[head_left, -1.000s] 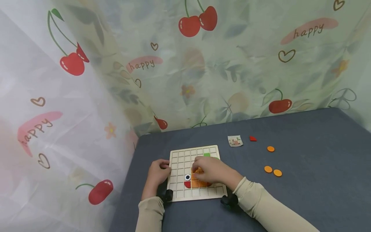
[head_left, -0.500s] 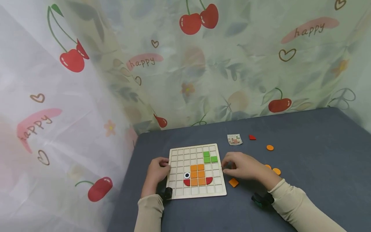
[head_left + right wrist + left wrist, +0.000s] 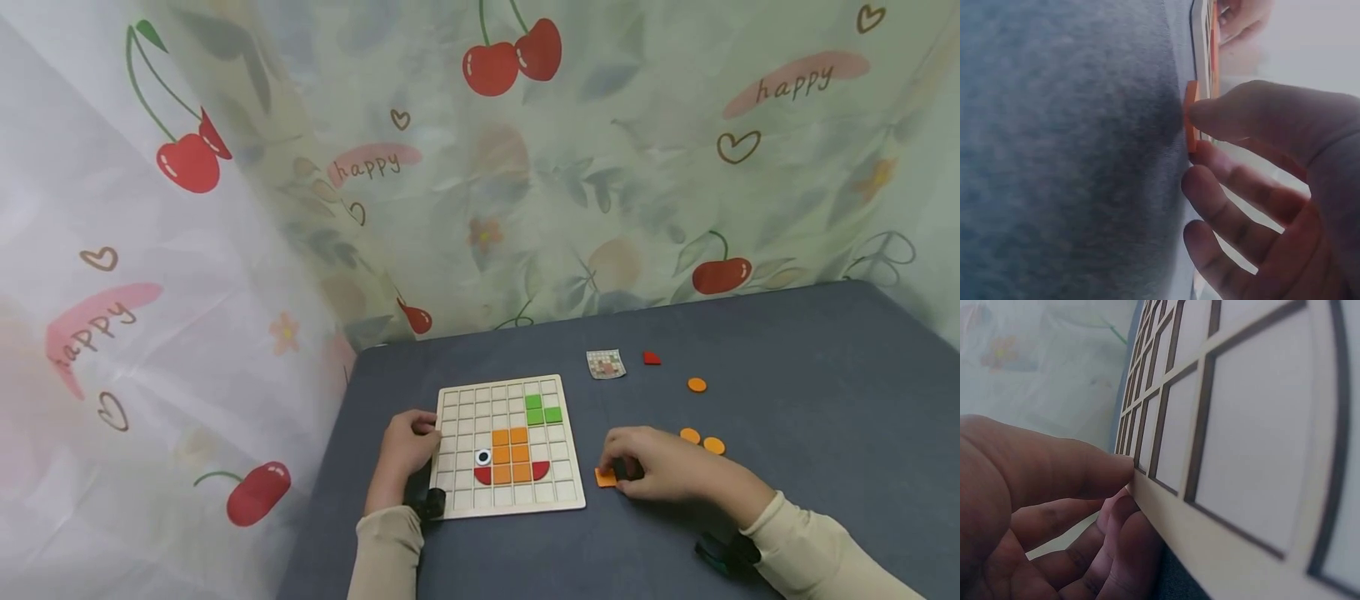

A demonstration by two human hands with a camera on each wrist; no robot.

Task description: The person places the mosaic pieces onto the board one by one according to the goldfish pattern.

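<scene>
A pale wooden grid board [image 3: 462, 499] lies on the table. Orange squares [image 3: 510, 454], green squares [image 3: 534, 415], red quarter-rounds [image 3: 540, 472] and a round eye piece [image 3: 483, 457] sit in its cells. At the board's left edge, my left hand [image 3: 407, 443] grips the rim, thumb on the border and fingers against the side in the left wrist view. Right of the board, my right hand [image 3: 663, 467] pinches a loose orange square tile [image 3: 604, 478] at table level. The right wrist view shows the thumb on this tile [image 3: 1190, 116], the index finger at its end.
Behind the right hand lie several orange discs [image 3: 697, 385]. A small printed pattern card [image 3: 605, 364] and a loose red quarter-round [image 3: 652, 358] are farther back. A patterned curtain [image 3: 525, 208] hangs behind the dark table [image 3: 825, 400].
My right hand has left the orange squares on the board, moved right and come down to the loose orange tile, now pinching it. The left hand stays at the board's edge.
</scene>
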